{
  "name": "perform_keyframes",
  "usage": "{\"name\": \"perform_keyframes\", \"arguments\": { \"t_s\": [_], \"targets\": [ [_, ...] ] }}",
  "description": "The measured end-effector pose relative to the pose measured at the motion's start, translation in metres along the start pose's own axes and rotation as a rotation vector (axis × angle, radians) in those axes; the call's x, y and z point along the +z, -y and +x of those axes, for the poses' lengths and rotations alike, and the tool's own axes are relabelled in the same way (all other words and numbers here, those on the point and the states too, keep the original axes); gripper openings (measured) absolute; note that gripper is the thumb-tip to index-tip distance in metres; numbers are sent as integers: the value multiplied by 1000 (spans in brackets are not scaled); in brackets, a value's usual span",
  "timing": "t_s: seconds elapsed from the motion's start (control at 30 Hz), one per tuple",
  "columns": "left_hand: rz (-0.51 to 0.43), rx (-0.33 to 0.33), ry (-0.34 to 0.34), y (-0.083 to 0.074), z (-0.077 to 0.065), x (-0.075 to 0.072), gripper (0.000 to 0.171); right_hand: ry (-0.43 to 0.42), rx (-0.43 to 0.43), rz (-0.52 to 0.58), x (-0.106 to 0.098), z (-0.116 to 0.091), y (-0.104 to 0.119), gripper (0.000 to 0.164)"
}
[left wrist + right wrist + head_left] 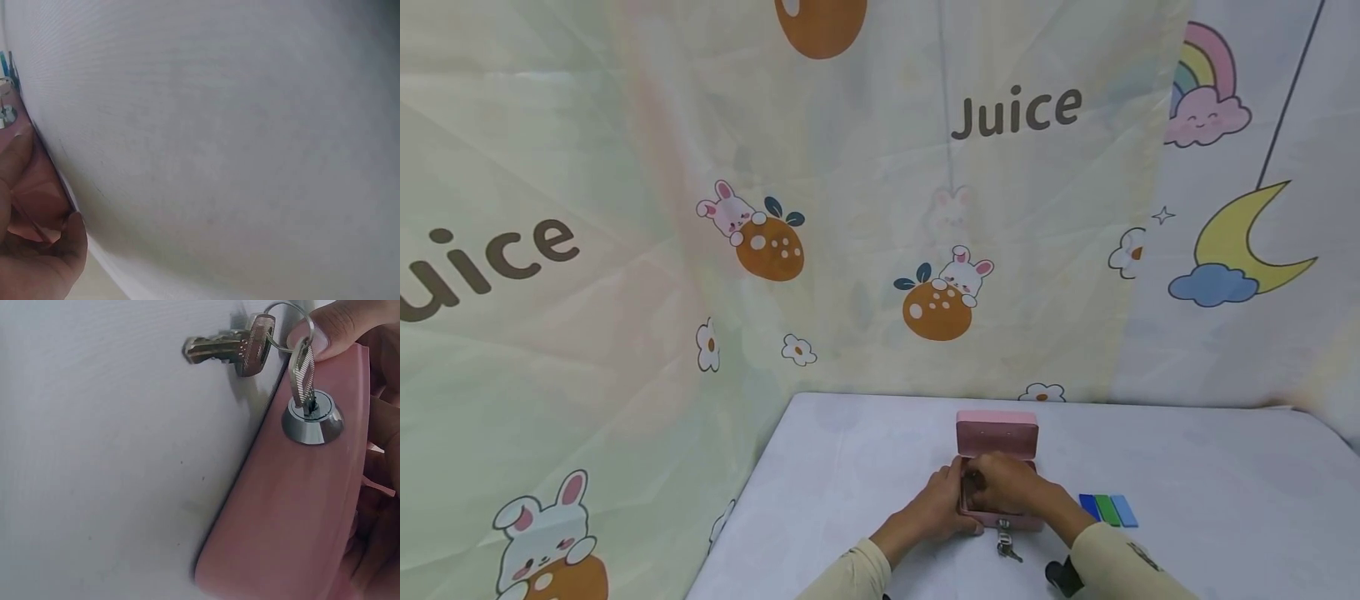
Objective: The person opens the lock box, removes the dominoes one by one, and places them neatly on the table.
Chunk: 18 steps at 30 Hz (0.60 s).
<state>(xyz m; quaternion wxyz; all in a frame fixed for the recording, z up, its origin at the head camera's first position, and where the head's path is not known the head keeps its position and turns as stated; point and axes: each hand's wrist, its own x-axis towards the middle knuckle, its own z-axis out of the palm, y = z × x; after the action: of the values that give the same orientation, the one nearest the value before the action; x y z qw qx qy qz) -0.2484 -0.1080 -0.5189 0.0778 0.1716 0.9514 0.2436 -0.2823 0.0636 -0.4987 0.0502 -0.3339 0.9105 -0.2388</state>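
A pink metal lock box (1022, 522) stands on the white table with its lid (997, 435) raised. My left hand (942, 504) grips its left end, the thumb on the front near the lock. My right hand (1003, 483) reaches into the box with bent fingers; whether they hold anything is hidden. At the front, a key (302, 374) sits in the round silver lock (315, 425). A second key (253, 347) hangs from the same ring. The left wrist view shows only the left hand's fingers at the box end (44, 187).
Blue, green and light blue flat strips (1107, 510) lie side by side on the table (1210, 483), right of the box. A black object (1063, 577) shows beside the right sleeve. Printed cloth (865, 208) hangs behind and left of the table.
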Motion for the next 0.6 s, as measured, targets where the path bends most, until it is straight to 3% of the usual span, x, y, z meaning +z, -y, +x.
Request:
{"name": "perform_keyframes", "arguments": {
  "t_s": [0.3, 0.6],
  "targets": [
    [2, -12, 9, 0, -1, -1, 107, 14, 9, 49, -5, -3, -1, 32],
    [6, -2, 8, 2, 0, 1, 107, -19, 46, 26, -6, -2, -4, 37]
  ]
}}
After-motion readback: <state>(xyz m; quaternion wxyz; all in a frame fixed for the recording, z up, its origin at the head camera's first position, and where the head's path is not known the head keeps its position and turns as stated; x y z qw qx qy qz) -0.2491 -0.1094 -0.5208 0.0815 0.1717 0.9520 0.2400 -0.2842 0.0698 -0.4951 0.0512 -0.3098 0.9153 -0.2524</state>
